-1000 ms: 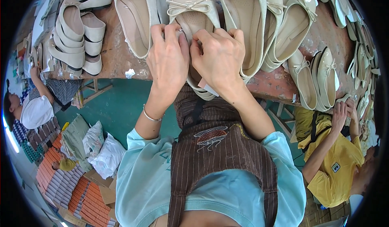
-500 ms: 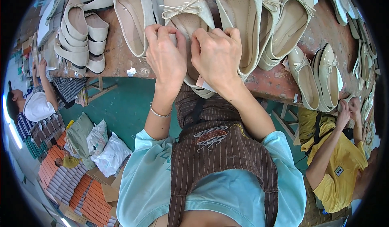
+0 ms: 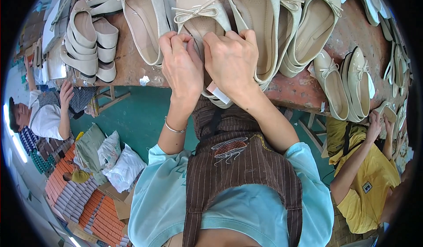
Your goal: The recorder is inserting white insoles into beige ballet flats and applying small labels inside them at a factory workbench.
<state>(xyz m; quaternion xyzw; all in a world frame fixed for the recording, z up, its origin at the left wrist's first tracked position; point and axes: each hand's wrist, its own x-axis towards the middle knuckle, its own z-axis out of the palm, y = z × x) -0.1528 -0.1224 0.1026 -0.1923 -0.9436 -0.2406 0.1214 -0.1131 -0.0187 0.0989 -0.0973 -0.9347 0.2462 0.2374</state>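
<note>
A beige glossy flat shoe [image 3: 198, 11] with a small bow lies on the worn workbench [image 3: 132, 70], toe pointing away from me. My left hand [image 3: 181, 68] and my right hand [image 3: 231, 61] both press on its heel end, fingers curled over the insole. The heel itself is hidden under my hands. A white tag [image 3: 219, 94] sticks out below my right hand. Matching beige flats lie to the left [image 3: 143, 20] and to the right [image 3: 255, 22] of it.
Stacked beige flats [image 3: 86, 39] sit at the bench's left; more pairs [image 3: 348, 81] lie at the right. A person in white [image 3: 42, 114] sits at the left, a person in yellow [image 3: 365, 176] at the right. Bags [image 3: 110, 159] and stacked boxes [image 3: 83, 198] cover the green floor.
Both hands stay on the shoe's heel end; the fingers have shifted slightly over the insole. The view has drifted a little.
</note>
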